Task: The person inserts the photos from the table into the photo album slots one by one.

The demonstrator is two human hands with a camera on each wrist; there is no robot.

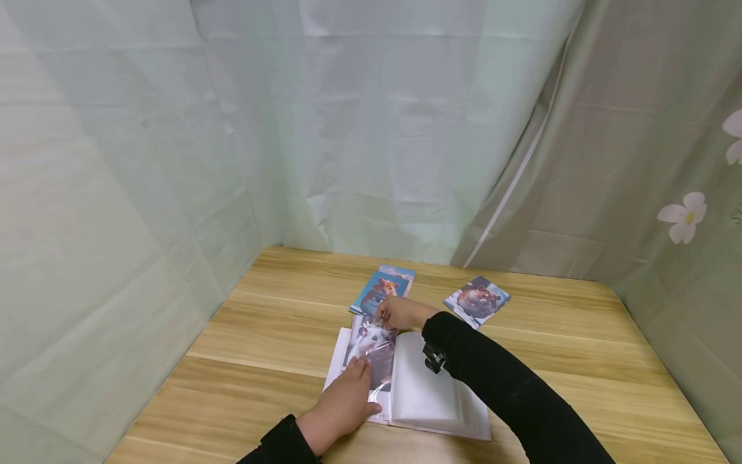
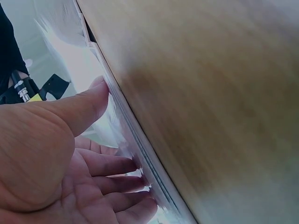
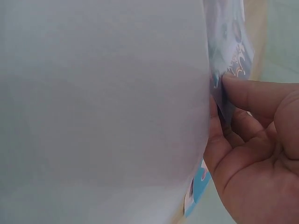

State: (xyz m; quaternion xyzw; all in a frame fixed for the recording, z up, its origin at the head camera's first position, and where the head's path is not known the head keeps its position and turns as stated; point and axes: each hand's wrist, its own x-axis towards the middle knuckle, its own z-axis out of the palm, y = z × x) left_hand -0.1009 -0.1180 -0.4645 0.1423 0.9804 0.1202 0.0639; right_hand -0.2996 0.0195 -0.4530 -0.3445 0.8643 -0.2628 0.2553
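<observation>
A photo album [image 1: 427, 386] lies spread on the table, with a clear pocket on its left page. Partly inside that pocket is a picture card [image 1: 371, 336] of a pale mouse with a crown; its upper part sticks out past the album's top edge. My right hand [image 1: 401, 313] pinches the card's upper right corner between thumb and fingers, as the card [image 3: 242, 56] in the right wrist view also shows. On the lower left page rests my left hand [image 1: 346, 398], fingers extended over the pocket and thumb near the bottom edge.
Beyond the album, overlapping picture cards [image 1: 379, 287] with a blue background lie on the wooden table [image 1: 261, 341]. Another rodent card [image 1: 477, 300] sits at the back right, beyond the right forearm. Pale curtains [image 1: 382, 142] hang behind and beside the table.
</observation>
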